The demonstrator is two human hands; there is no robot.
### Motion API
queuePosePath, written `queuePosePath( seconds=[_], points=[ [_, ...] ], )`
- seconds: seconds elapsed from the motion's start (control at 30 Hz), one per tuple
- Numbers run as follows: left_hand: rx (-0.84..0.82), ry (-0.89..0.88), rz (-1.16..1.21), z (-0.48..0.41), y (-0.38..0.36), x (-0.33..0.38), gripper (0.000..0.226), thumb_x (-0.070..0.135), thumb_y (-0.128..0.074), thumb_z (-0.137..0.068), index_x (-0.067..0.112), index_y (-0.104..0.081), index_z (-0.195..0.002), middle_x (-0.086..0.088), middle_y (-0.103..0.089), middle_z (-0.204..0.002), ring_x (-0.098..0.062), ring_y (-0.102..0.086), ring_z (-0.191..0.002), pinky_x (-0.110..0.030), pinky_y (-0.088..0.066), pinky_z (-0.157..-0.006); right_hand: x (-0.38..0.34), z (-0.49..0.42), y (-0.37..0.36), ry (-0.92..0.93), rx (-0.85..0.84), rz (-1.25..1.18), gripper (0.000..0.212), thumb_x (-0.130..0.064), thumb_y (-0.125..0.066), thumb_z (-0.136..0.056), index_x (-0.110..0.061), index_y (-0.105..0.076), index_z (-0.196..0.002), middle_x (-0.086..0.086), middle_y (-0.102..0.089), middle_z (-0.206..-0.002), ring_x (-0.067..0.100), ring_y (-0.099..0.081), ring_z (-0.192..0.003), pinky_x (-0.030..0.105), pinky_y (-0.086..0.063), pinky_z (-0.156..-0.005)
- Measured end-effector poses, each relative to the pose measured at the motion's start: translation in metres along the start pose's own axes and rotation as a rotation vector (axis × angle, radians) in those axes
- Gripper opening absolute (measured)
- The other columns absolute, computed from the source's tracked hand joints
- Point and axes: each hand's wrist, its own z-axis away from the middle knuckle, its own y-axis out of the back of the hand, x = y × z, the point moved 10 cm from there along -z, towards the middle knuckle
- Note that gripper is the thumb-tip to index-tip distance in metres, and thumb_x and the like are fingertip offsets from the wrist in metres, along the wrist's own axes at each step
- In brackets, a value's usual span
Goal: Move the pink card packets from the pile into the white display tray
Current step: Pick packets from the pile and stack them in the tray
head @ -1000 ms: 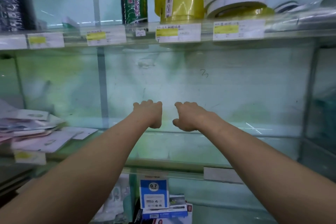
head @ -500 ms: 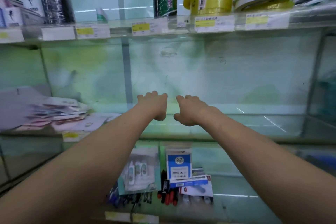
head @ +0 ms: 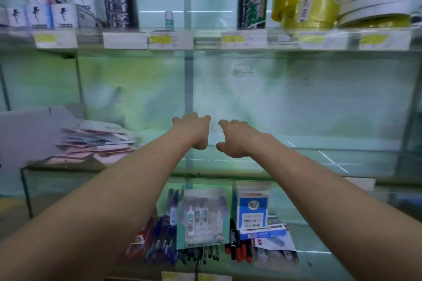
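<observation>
Hands first, in the head view: the left hand [head: 194,131] and the right hand [head: 237,140] are stretched out side by side over the middle of the glass shelf [head: 308,159], knuckles up, fingers loosely bent downward and a little spread, each holding nothing. Over the last second they have kept that pairing, but the tight, fist-like curl has slackened into a looser claw. The view has also swung leftward, so the pile of pink card packets [head: 98,143], which sat at the very left border of the picture, now lies well inside it, at the left end of the same shelf. The pile is an untidy fan of pink and pale packets, near the left hand but not touched by it; bare glass shows between them. Behind and left of the pile stands a pale flat panel [head: 29,130] — whether that is the white display tray I cannot tell. Yellow tape rolls [head: 303,4] sit on the shelf above, pens [head: 159,235] on the one below. As I read it, no packet has been lifted yet — the turn toward the pile and the loosening fingers suggest a first reach is close, likeliest with the left hand.
</observation>
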Motion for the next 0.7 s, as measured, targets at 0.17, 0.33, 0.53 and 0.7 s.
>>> queuePosePath(
  seconds=[0.17,0.33,0.53,0.7],
  points=[
    [-0.035,0.004,-0.019,-0.015,-0.019,-0.075,0.070,0.026,-0.058,-0.089,0.026,-0.019,-0.148,-0.011,-0.035,-0.139,-0.031,-0.036,-0.128,-0.047,-0.031,-0.103,-0.066,-0.044,-0.018,0.010,-0.027,-0.022,0.062,-0.035,-0.048,-0.096,-0.014,-0.021,-0.148,0.012,-0.033,-0.146,0.032,-0.032,-0.133,0.042,-0.035,-0.104],
    [-0.071,0.013,-0.027,-0.030,-0.043,-0.139,0.068,0.023,-0.058,-0.087,0.024,-0.022,-0.145,-0.012,-0.038,-0.135,-0.033,-0.040,-0.123,-0.049,-0.033,-0.100,-0.118,-0.080,-0.040,0.004,-0.075,-0.031,0.059,-0.035,-0.048,-0.095,-0.013,-0.025,-0.146,0.013,-0.035,-0.145,0.033,-0.034,-0.132,0.044,-0.036,-0.104],
    [-0.086,-0.032,-0.014,-0.043,-0.065,-0.177,0.069,0.024,-0.060,-0.087,0.023,-0.023,-0.145,-0.013,-0.039,-0.134,-0.033,-0.041,-0.123,-0.048,-0.034,-0.100,-0.153,-0.100,-0.071,-0.025,-0.207,-0.051,0.067,-0.049,-0.049,-0.091,-0.016,-0.028,-0.146,0.008,-0.038,-0.147,0.029,-0.041,-0.130,0.045,-0.038,-0.104],
    [-0.088,-0.073,0.018,-0.046,-0.074,-0.185,0.065,0.024,-0.059,-0.088,0.023,-0.025,-0.143,-0.011,-0.040,-0.133,-0.031,-0.041,-0.123,-0.046,-0.036,-0.096,-0.169,-0.103,-0.082,-0.075,-0.266,-0.057,0.065,-0.053,-0.046,-0.091,-0.014,-0.036,-0.143,0.006,-0.042,-0.145,0.027,-0.044,-0.129,0.040,-0.038,-0.104]
  ],
)
